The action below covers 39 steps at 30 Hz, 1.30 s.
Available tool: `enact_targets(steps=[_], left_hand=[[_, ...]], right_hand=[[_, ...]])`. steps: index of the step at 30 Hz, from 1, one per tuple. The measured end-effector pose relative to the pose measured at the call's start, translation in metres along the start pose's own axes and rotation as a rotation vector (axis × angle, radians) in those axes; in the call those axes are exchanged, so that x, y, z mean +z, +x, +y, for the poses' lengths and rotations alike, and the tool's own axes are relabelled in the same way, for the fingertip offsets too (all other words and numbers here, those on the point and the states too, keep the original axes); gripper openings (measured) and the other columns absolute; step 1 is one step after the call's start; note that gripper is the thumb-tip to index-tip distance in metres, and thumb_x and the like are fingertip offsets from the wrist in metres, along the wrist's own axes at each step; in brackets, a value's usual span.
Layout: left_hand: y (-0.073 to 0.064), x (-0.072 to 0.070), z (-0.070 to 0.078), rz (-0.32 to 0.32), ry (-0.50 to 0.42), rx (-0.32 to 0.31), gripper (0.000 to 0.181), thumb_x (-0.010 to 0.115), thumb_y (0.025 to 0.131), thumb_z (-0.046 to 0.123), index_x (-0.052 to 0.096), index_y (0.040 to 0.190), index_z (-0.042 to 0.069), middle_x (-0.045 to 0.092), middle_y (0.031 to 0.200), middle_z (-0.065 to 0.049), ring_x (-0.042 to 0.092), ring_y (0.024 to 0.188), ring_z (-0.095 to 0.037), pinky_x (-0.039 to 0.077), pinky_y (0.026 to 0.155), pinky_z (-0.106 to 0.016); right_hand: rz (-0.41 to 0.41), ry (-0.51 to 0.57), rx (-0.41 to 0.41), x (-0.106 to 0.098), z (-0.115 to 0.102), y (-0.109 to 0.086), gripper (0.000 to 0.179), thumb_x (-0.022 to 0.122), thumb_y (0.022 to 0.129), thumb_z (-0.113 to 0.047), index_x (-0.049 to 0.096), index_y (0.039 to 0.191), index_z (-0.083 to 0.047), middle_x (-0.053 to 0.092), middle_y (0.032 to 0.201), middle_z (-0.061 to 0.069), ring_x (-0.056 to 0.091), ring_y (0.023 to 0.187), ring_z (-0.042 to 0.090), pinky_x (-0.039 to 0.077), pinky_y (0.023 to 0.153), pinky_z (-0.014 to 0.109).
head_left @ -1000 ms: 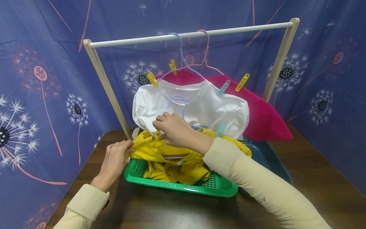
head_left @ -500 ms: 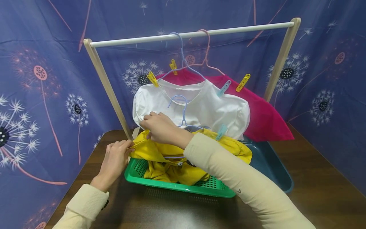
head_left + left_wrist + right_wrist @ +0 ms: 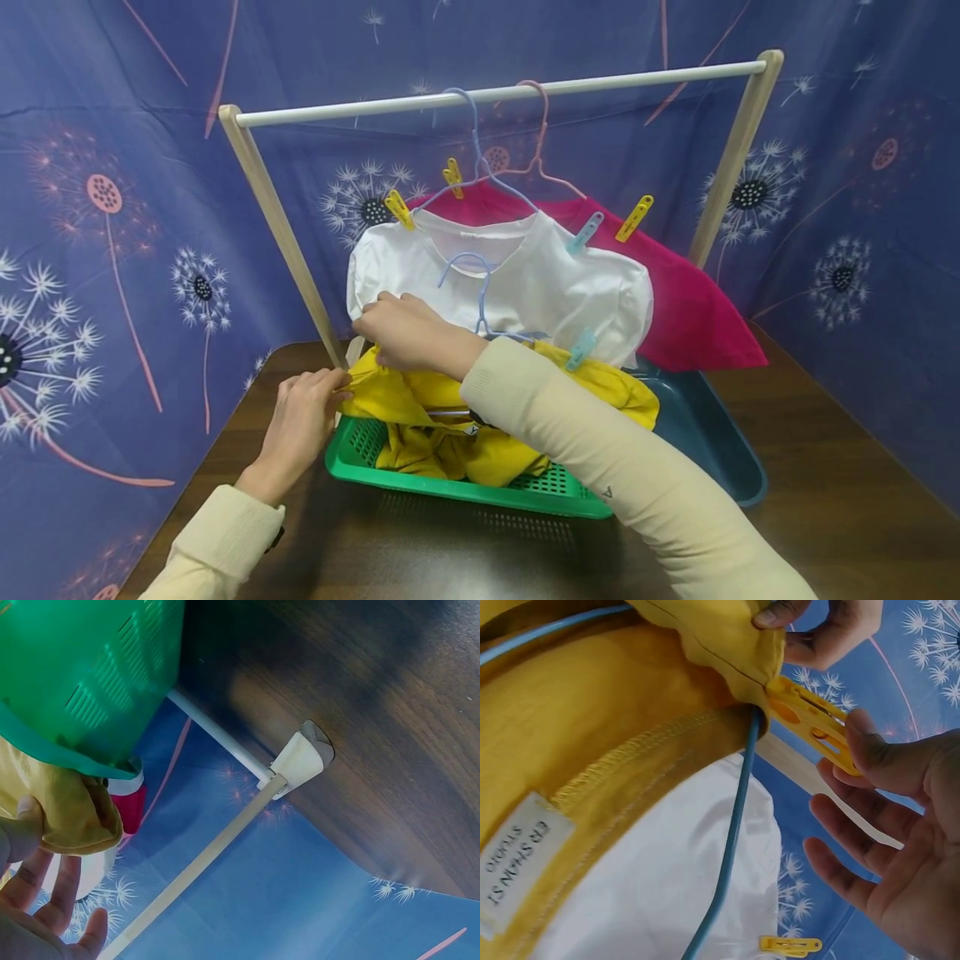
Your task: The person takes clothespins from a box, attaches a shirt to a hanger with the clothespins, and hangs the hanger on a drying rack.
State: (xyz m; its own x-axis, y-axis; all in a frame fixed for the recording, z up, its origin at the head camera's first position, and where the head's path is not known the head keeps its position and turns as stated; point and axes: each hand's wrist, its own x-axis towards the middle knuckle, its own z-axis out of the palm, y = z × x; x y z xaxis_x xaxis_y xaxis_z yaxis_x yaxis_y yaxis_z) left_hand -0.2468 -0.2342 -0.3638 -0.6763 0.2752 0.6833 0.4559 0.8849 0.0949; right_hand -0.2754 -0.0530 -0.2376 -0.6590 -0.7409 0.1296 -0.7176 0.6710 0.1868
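Observation:
A yellow shirt lies partly in the green basket, a blue hanger inside its neckline. At its left shoulder my left hand pinches the fabric between thumb and finger. My right hand holds a yellow clothespin between thumb and fingers. In the right wrist view the clothespin's tip meets the shirt's edge beside the hanger's arm; the head view hides it behind the hand. A light blue clothespin sits on the shirt's other shoulder.
Behind, a white shirt and a magenta garment with clothespins hang from the white rod of a wooden-legged rack. A dark blue tray stands right of the basket on the wooden table.
My right hand has moved left along the yellow shirt with the clothespin, toward my left hand. The left hand has stayed put on the fabric.

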Motion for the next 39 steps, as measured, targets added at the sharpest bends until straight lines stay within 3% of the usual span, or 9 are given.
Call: enact_targets(steps=[9,18,28,39], left_hand=[[-0.001,0.000,0.001,0.000,-0.007,0.016,0.020,0.068,0.077,-0.002,0.062,0.088,0.013,0.064,0.079,-0.002,0.058,0.074,-0.024,0.038,0.083,-0.052],[-0.001,0.001,0.001,-0.024,-0.003,0.003,0.020,0.069,0.076,-0.001,0.064,0.087,0.014,0.068,0.079,-0.002,0.055,0.076,-0.022,0.036,0.084,-0.051],[-0.002,0.003,0.000,-0.023,-0.005,-0.003,0.021,0.071,0.074,-0.002,0.064,0.086,0.014,0.068,0.078,-0.002,0.056,0.076,-0.022,0.036,0.084,-0.051],[-0.002,0.004,0.001,-0.001,-0.024,-0.005,0.020,0.070,0.074,-0.002,0.064,0.086,0.013,0.068,0.078,-0.002,0.056,0.076,-0.022,0.037,0.084,-0.053]], right_hand=[[-0.063,0.021,-0.008,-0.007,-0.002,0.002,0.016,0.060,0.083,-0.016,0.063,0.098,-0.020,0.064,0.092,-0.007,0.055,0.091,0.014,0.048,0.074,0.031],[-0.112,-0.035,0.035,-0.002,-0.009,0.006,0.023,0.060,0.083,-0.018,0.062,0.106,-0.023,0.063,0.105,-0.006,0.052,0.102,0.017,0.046,0.084,0.034],[-0.133,-0.073,0.057,0.000,-0.019,0.011,0.018,0.055,0.085,-0.016,0.062,0.101,-0.022,0.062,0.105,-0.006,0.052,0.102,0.017,0.045,0.083,0.034],[-0.164,-0.040,0.075,0.004,-0.019,0.010,0.023,0.054,0.087,-0.015,0.061,0.108,-0.023,0.060,0.108,-0.006,0.051,0.102,0.016,0.047,0.081,0.031]])
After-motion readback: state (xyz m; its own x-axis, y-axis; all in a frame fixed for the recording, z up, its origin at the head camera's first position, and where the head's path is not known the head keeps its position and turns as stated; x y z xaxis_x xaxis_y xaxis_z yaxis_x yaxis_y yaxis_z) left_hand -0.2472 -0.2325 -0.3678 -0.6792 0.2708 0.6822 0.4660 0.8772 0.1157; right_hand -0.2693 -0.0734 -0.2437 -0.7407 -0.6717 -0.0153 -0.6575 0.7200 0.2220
